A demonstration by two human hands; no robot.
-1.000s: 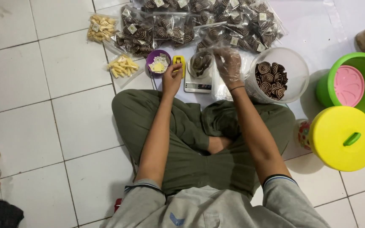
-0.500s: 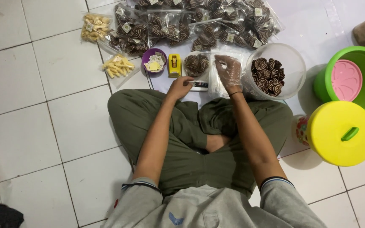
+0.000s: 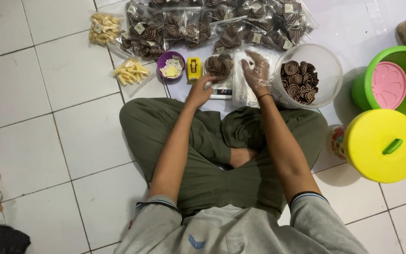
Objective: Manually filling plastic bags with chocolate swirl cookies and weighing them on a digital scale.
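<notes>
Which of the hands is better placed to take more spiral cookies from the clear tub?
Probably the right hand: it wears a clear glove and hovers right beside the clear tub of spiral cookies. The bare left hand rests by the scale, farther away.

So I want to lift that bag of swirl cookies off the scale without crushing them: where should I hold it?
Probably by the loose plastic at the top of the bag of swirl cookies, coming from above. It sits open-side up on the small scale, cookies heaped in the lower part. The left hand is at its near-left edge; the gloved right hand is beside it.
</notes>
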